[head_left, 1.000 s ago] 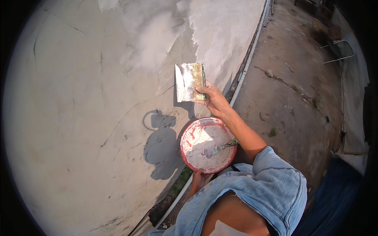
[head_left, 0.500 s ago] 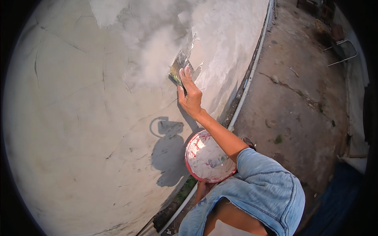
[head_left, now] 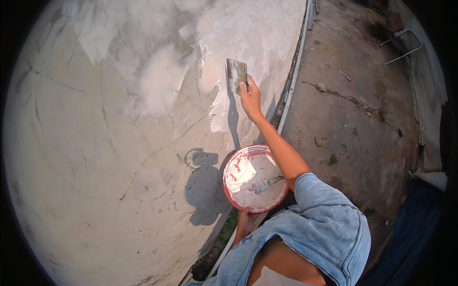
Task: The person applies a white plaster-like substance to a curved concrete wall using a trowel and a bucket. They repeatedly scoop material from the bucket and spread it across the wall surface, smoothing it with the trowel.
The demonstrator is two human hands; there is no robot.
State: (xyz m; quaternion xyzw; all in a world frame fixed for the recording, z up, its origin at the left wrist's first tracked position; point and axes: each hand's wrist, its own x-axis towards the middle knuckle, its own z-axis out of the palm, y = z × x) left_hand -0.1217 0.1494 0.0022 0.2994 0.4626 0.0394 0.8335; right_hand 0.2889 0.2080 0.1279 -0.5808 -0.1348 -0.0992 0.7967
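Observation:
My right hand [head_left: 251,99] grips a flat, rectangular putty scraper [head_left: 236,75] by its lower edge, thumb on its smeared face. The scraper stands off the wall [head_left: 109,157], casting a long shadow on it. My left hand [head_left: 245,221] is closed on the near rim of a round red basin [head_left: 228,189], its fingers partly hidden below. White putty [head_left: 241,170] coats the basin's inside. A putty knife [head_left: 260,186] lies in the basin, its handle leaning toward the right rim. Fresh white putty [head_left: 220,107] with ragged edges spreads over the wall left of the scraper.
A pale pipe [head_left: 292,95] runs along the foot of the wall. To the right lies a stained concrete floor [head_left: 329,126] with a crack and small stones. A metal-framed chair [head_left: 414,43] stands far right, and a dark blue cloth [head_left: 405,233] lies lower right.
My right hand has drawn the scraper off the wall, rightward and slightly up, turning its face into view. The basin has risen slightly, and more of its inside and the putty knife show.

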